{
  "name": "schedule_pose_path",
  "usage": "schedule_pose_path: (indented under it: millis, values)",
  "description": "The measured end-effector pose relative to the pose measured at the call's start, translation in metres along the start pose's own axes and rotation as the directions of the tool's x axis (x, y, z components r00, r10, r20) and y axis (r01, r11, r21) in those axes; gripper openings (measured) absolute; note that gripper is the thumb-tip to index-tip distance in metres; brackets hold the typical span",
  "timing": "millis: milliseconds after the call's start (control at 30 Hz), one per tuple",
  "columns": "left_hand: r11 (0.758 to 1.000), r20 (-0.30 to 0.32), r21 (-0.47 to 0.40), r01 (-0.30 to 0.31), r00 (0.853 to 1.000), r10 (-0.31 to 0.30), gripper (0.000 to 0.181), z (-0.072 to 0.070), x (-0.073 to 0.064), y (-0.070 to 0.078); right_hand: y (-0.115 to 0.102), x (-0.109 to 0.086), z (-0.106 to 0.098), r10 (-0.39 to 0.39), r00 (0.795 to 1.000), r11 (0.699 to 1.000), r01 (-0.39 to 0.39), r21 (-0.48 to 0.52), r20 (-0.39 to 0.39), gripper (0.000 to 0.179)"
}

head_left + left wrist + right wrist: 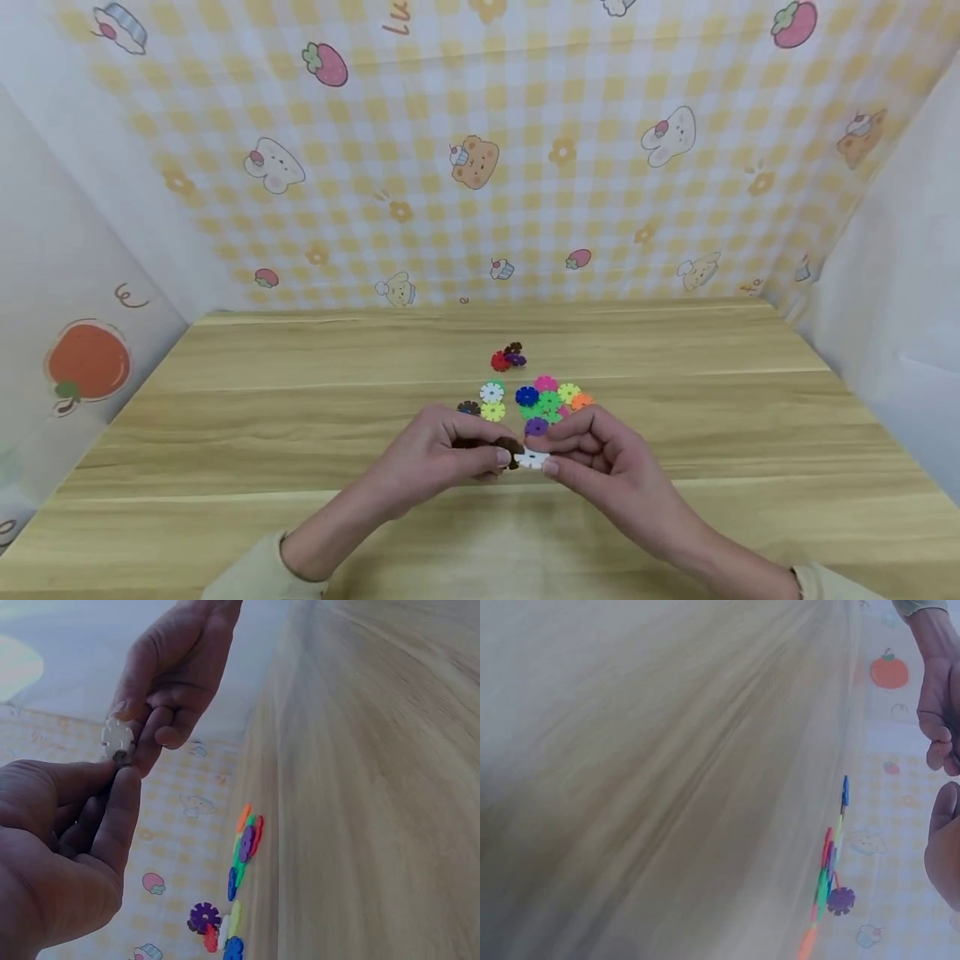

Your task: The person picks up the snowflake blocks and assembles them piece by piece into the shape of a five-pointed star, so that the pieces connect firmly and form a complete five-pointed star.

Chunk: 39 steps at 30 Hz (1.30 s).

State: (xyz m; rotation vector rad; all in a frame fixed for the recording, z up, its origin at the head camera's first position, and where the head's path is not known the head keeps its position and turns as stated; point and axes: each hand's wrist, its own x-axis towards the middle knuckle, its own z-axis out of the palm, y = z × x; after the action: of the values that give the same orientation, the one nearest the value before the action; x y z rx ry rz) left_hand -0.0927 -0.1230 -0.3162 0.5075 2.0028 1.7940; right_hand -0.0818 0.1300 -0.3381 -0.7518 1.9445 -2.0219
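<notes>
Left hand [435, 454]: I see it pinch a dark brown, notched, round plastic disc [513, 447].
Right hand [603, 454]: I see it pinch a white, notched, round plastic disc [531, 462], its edge meeting the brown one.
Loose discs [550, 401]: I make out a multicoloured plastic spread just beyond, on the pale wood-grain tabletop [300, 375].
Far cluster [500, 361]: I see red, purple and brown discs together.

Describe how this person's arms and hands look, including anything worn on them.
The left hand and right hand are bare; no gloves or rings show. The left sleeve and right sleeve are plain pale beige, ending short of the wrists.
</notes>
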Motion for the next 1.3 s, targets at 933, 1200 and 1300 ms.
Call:
schedule_pose_path:
  millis: [933, 1200, 1300]
  values:
    - [0.983, -0.148, 0.168, 0.074, 0.988, -0.049, 0.017, -0.020, -0.005, -0.014, 0.026, 0.005, -0.065, 0.249, 0.894, 0.763, -0.418, -0.493, -0.372, 0.039]
    - [0.993, -0.078, 0.039, 0.111, 0.991, -0.108, 0.020, -0.015, -0.003, -0.014, 0.033, 0.027, -0.061, 0.261, 0.903, 0.686, -0.421, -0.593, -0.340, 0.046]
    - [0.993, -0.063, -0.005, 0.120, 0.991, -0.120, 0.021, -0.013, 0.000, -0.013, 0.033, 0.035, -0.059, 0.310, 0.889, 0.719, -0.451, -0.528, -0.338, 0.047]
